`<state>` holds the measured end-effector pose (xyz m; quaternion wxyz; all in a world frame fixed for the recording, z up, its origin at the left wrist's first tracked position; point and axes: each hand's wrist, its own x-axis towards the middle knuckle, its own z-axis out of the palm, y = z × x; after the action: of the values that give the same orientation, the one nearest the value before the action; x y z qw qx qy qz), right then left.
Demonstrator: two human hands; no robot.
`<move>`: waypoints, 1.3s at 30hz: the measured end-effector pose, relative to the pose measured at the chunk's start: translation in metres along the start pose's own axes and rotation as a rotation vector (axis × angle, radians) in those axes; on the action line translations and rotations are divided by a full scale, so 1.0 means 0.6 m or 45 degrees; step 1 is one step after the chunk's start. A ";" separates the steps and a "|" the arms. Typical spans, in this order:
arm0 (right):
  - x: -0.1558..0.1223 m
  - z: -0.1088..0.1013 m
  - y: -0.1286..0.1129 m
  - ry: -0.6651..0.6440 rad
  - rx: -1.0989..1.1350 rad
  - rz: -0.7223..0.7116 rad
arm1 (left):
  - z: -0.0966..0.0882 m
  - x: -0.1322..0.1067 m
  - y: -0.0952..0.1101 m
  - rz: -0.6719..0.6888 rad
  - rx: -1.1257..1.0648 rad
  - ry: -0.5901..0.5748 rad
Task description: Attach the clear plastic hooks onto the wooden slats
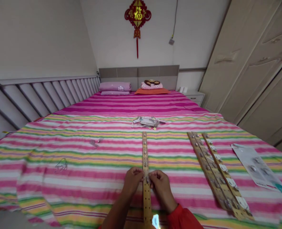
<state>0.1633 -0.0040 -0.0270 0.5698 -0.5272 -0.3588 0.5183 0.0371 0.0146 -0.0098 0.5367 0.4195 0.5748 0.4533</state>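
A long, narrow cardboard strip [145, 152] with holes and small metal pieces along it lies lengthwise on the striped bedspread [83, 152]. My left hand [132, 180] and my right hand [161, 186] meet at the strip's near part, fingers pinched together on it from either side. A small shiny piece sits between my fingertips; what it is stays unclear. The red cuff of my right sleeve [182, 218] shows at the bottom.
Two more strips [217, 171] carrying round clear items lie to the right, beside a printed plastic packet [260, 168]. A pile of small packets [147, 121] sits farther up the bed. Pillows [114, 87] lie at the headboard; wardrobe doors [255, 63] stand right.
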 end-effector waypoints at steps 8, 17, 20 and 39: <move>0.000 0.004 -0.003 0.028 0.009 0.007 | 0.000 0.010 -0.009 0.006 0.049 0.022; 0.002 0.004 0.004 0.037 -0.019 0.001 | -0.002 0.017 -0.013 0.003 0.135 0.006; 0.002 0.004 0.006 0.051 -0.035 -0.002 | -0.002 0.018 -0.014 -0.005 0.164 0.005; 0.026 -0.018 0.017 0.080 -0.293 -0.216 | -0.022 0.032 -0.020 0.046 0.198 -0.088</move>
<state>0.1750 0.0077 -0.0411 0.5583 -0.5727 -0.4412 0.4070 0.0229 0.0298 -0.0258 0.5138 0.4857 0.5818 0.4021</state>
